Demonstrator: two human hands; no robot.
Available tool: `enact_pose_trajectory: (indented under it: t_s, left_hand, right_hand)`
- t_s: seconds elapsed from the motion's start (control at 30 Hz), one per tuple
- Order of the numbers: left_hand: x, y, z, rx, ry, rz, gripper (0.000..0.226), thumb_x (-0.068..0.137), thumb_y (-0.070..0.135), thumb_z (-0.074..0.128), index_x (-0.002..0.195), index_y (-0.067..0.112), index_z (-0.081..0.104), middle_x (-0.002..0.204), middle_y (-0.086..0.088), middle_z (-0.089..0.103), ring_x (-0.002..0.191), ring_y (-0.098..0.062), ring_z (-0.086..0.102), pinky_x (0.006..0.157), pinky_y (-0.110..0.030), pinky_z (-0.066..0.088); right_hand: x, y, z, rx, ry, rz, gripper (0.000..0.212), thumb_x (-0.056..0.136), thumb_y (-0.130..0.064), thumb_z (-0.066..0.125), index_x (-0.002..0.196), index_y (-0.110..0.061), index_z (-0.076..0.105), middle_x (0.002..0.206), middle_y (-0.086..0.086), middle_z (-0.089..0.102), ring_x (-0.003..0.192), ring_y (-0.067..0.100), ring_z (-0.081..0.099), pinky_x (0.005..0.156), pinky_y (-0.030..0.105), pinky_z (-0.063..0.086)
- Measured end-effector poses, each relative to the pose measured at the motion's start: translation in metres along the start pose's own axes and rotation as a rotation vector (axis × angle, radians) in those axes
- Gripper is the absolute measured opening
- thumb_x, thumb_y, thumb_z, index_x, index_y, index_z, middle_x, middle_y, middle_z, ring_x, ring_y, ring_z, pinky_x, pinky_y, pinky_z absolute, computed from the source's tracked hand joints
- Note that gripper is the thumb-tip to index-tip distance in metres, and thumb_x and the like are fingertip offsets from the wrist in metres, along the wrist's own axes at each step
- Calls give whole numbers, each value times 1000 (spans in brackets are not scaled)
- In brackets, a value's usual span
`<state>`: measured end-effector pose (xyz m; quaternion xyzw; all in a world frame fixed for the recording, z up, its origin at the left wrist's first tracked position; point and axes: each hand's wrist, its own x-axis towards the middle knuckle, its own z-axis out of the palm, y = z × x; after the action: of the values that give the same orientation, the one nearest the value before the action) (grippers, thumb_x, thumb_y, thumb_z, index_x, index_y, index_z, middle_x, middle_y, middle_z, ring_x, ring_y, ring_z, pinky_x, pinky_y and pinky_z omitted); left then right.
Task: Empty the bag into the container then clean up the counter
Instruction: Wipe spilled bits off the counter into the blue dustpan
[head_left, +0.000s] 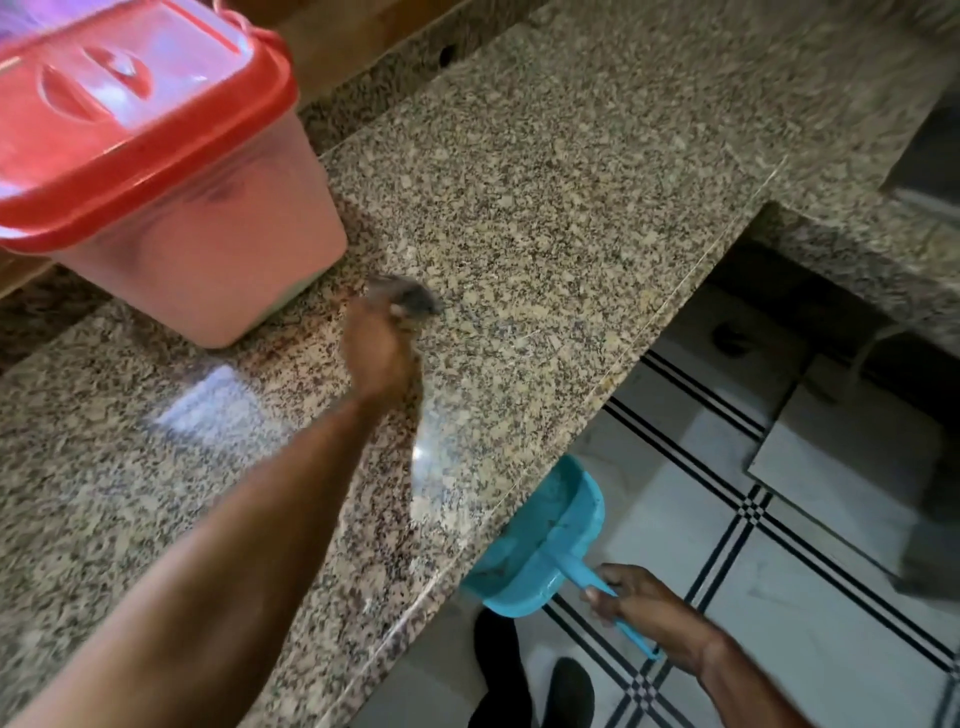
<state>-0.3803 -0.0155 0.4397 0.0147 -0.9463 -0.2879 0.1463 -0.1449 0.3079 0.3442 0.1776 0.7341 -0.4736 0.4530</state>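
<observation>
A pink container (208, 244) with a red lid (130, 119) closed on it stands on the speckled granite counter (545, 171) at the upper left. My left hand (379, 348) reaches across the counter just right of the container, shut on a small grey blurred thing, maybe a cloth or brush (410, 299), that touches the stone. My right hand (644, 608) grips the handle of a blue dustpan (545, 545) held just below the counter's front edge. No bag is in view.
The counter's front edge runs diagonally from lower left to upper right. Below it lies a white tiled floor with black lines (779, 571), and my dark shoes (519, 670). A grey box (841, 452) stands on the floor to the right.
</observation>
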Motion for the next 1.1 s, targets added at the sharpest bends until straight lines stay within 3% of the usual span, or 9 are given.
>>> enact_pose_trajectory:
  t_s: [0.07, 0.17, 0.3, 0.37, 0.5, 0.6, 0.7, 0.83, 1.1]
  left_hand:
    - [37, -34, -6, 85, 94, -286, 25, 101, 15, 53, 117, 23, 71, 115, 12, 68, 97, -7, 65, 87, -12, 47]
    - [85, -66, 16, 49, -19, -397, 31, 91, 18, 57, 119, 24, 71, 113, -3, 74, 99, -30, 71, 85, -41, 61]
    - [71, 31, 37, -358, -389, -45, 30, 104, 21, 51, 121, 5, 71, 114, -7, 76, 103, -20, 73, 90, -38, 55]
    - [40, 72, 50, -333, -474, 210, 27, 104, 22, 53, 120, 10, 72, 106, 1, 75, 89, -3, 73, 78, -28, 61]
    - [6, 83, 63, -265, -603, 352, 28, 105, 28, 49, 125, 29, 69, 108, 0, 70, 85, -9, 71, 72, -31, 64]
    - [42, 53, 42, -171, -381, 71, 26, 102, 14, 54, 123, 14, 70, 110, -4, 75, 93, -15, 74, 71, -20, 59]
    - [77, 18, 37, 60, -279, -205, 28, 100, 17, 51, 122, 8, 66, 118, -17, 69, 110, -34, 66, 88, -33, 53]
    - [39, 78, 55, -163, -365, 357, 32, 101, 26, 47, 118, 17, 72, 100, 10, 71, 75, 5, 66, 66, -17, 58]
    - [-14, 87, 62, -69, -571, 440, 38, 102, 40, 43, 132, 31, 66, 111, -8, 56, 90, -19, 60, 68, -25, 59]
  right_hand:
    - [-1, 0, -1, 15, -10, 1, 25, 100, -16, 63, 111, 6, 65, 83, 4, 60, 76, 12, 56, 68, 22, 43]
    - [0, 2, 1, 47, -1, 19, 19, 101, -15, 62, 111, 0, 67, 89, 4, 64, 81, 13, 59, 67, 17, 46]
    - [2, 2, -1, 71, -7, 35, 19, 99, -18, 65, 112, -5, 70, 86, 2, 68, 80, 12, 62, 71, 19, 48]
    - [1, 2, -2, 87, -1, 42, 18, 99, -18, 66, 112, -6, 70, 89, 3, 68, 82, 13, 62, 72, 19, 49]
    - [-6, -1, -4, 100, 4, 27, 18, 97, -25, 67, 109, -12, 72, 88, 2, 69, 83, 13, 64, 80, 26, 50]
    - [-13, 0, -6, 124, 3, 2, 20, 96, -28, 68, 109, -14, 72, 90, 5, 72, 85, 12, 65, 85, 28, 50]
    - [-16, 7, -8, 150, 14, -3, 20, 98, -25, 66, 113, -13, 70, 97, 9, 75, 88, 12, 66, 86, 25, 52]
    - [-18, 14, -6, 152, 11, -17, 22, 99, -21, 65, 114, -5, 68, 87, 1, 67, 81, 11, 62, 81, 23, 50]
    - [-28, 10, -7, 116, 12, -68, 25, 98, -20, 66, 108, 2, 67, 73, -7, 63, 69, 4, 60, 69, 15, 49]
